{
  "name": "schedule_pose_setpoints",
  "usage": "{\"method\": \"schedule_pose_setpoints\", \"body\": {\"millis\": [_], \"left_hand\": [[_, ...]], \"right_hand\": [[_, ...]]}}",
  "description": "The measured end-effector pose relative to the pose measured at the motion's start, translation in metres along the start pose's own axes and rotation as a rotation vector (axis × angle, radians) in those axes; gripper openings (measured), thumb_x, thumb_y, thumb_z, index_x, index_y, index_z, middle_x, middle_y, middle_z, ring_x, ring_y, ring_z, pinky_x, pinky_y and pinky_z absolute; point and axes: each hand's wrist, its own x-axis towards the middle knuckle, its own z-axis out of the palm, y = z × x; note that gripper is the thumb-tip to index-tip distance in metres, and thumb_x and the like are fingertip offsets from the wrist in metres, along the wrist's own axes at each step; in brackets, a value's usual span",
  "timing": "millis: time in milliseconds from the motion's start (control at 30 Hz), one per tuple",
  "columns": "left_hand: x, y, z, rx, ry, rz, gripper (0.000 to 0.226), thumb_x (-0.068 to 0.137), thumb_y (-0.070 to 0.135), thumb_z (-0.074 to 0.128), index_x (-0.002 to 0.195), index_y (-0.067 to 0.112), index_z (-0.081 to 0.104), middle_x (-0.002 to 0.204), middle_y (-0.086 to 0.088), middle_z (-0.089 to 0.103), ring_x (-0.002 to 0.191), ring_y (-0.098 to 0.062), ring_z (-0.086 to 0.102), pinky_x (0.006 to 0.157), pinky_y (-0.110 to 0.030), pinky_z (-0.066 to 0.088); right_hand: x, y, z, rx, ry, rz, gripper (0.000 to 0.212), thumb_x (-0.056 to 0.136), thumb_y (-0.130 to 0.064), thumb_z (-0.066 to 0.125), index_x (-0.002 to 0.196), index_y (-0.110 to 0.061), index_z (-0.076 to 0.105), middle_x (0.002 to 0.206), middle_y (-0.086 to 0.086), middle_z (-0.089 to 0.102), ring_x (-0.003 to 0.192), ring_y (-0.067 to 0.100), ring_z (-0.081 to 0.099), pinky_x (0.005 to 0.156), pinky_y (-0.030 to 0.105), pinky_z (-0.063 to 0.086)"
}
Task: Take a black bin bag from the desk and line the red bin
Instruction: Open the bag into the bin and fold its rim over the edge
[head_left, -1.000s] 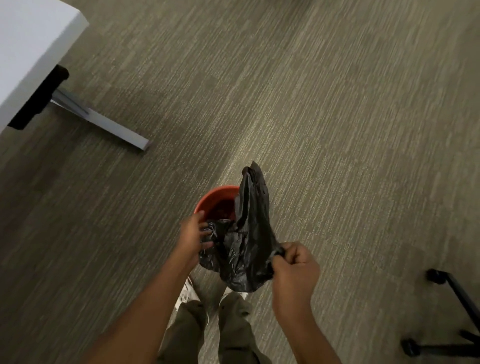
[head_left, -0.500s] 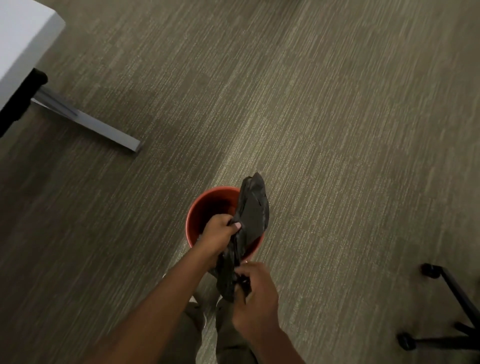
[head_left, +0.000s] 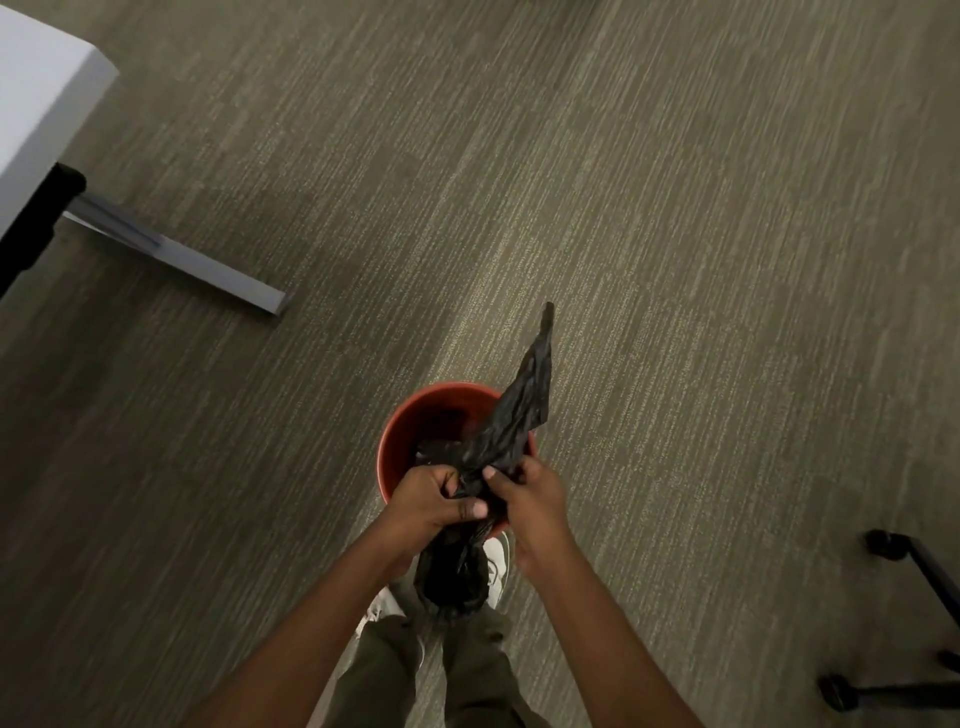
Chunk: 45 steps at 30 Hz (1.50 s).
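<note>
1. I saw both forearms reaching down and forward from the near edge, the two hands meeting over the near rim of the red bin (head_left: 395, 441).
2. The left hand (head_left: 434, 499) was curled with its knuckles up, thumb pointing right across the bunched plastic.
3. The right hand (head_left: 524, 493) sat just beside it, touching or nearly touching, fingers wrapped from the right side.
4. The red bin stood on the carpet (head_left: 675, 260), just beyond the person's white shoes (head_left: 496, 569). Some dark, crumpled material showed inside it, though I could not tell whether that was part of the same bag or something else.
5. The black bin bag (head_left: 519, 415) was twisted into a narrow rope: one end stuck up and away over the far right of the bin, the other hung down in a bunch between the hands toward the shoes.
6. Both grips were closed tight on the bag's middle, left and right alike.
7. The bag was not yet spread over the rim.
8. At far left I saw a corner of the white table (head_left: 41, 104) with its grey foot (head_left: 197, 265) on the carpet; a black chair base (head_left: 914, 623) sat at near right.
</note>
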Motion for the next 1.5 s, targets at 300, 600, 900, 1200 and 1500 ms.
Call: {"method": "schedule_pose_setpoints", "body": {"millis": [300,600,900,1200,1500], "left_hand": [[-0.012,-0.01,-0.018,0.011,0.661,0.165,0.022,0.091,0.018,0.057,0.072,0.012,0.067,0.064,-0.006,0.064,0.054,-0.006,0.059,0.052,-0.021,0.048],[0.007,-0.039,-0.055,-0.023,0.923,0.163,0.027,0.095,0.024,0.05,0.091,0.002,0.066,0.075,-0.008,0.063,0.071,-0.017,0.057,0.066,-0.029,0.047],[0.05,-0.071,-0.066,-0.024,0.877,0.111,0.021,0.098,0.016,0.041,0.089,0.008,0.058,0.074,-0.006,0.055,0.068,-0.02,0.052,0.059,-0.03,0.044],[0.103,-0.101,-0.059,-0.212,0.61,0.096,0.022,0.097,0.012,0.043,0.08,0.008,0.057,0.077,-0.011,0.058,0.073,-0.02,0.054,0.065,-0.033,0.045],[0.129,-0.092,-0.079,0.232,0.43,0.182,0.026,0.092,0.013,0.048,0.07,0.025,0.054,0.065,0.002,0.053,0.065,-0.013,0.049,0.067,-0.032,0.039]], "right_hand": [[-0.004,0.02,-0.025,0.034,0.189,-0.027,0.041,0.077,-0.008,0.076,0.055,-0.015,0.041,0.051,-0.002,0.045,0.051,0.013,0.045,0.054,0.032,0.043],[0.013,0.062,-0.057,-0.023,0.543,0.166,0.007,0.07,-0.008,0.065,0.073,-0.004,0.059,0.075,0.018,0.066,0.067,0.031,0.064,0.067,0.049,0.057],[0.057,0.145,-0.076,-0.075,0.733,0.355,0.042,0.072,-0.017,0.055,0.104,0.01,0.058,0.097,0.031,0.066,0.079,0.041,0.063,0.073,0.05,0.055],[0.093,0.099,0.0,-1.03,0.455,-0.486,0.096,0.061,-0.036,0.084,0.141,-0.014,0.036,0.148,0.022,0.03,0.137,0.04,0.027,0.106,0.056,0.029],[0.18,0.084,0.014,-1.52,-0.139,-0.593,0.018,0.086,-0.019,0.048,0.098,-0.015,0.06,0.097,0.008,0.07,0.096,0.032,0.064,0.081,0.04,0.045]]}}
